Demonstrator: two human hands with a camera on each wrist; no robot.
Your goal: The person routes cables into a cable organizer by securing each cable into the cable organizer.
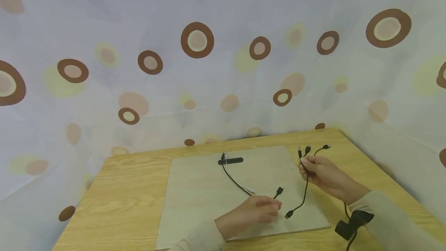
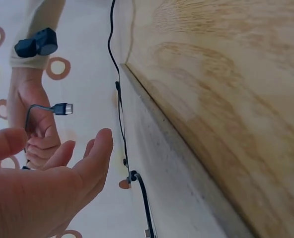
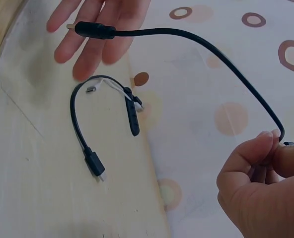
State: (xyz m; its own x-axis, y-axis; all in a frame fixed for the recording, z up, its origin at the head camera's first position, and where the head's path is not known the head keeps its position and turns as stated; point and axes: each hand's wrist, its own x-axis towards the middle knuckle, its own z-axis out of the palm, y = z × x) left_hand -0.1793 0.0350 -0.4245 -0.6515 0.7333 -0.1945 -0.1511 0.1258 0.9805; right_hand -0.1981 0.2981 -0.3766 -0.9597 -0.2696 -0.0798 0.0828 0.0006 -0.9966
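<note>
My right hand (image 1: 322, 175) pinches a short black cable (image 1: 306, 193) between thumb and fingertips, above the right edge of a pale board (image 1: 195, 189). Two black plugs (image 1: 299, 152) stick up past the fingertips. The cable's other end, a plug (image 3: 95, 30), hangs free toward my left hand (image 1: 252, 214). That hand is held over the front of the board, fingers loosely bent and holding nothing. In the right wrist view the hanging plug overlaps its fingers. Behind the left hand, a black cable (image 3: 76, 116) and a white cable (image 3: 111, 85) run from a black cable holder (image 1: 235, 160).
The board lies on a wood-grain table (image 1: 122, 189). Another black plug (image 1: 326, 146) on a cord is at the back right of the table. A spotted cloth (image 1: 223, 76) stands behind. A black wrist camera (image 1: 353, 224) is strapped to the right sleeve.
</note>
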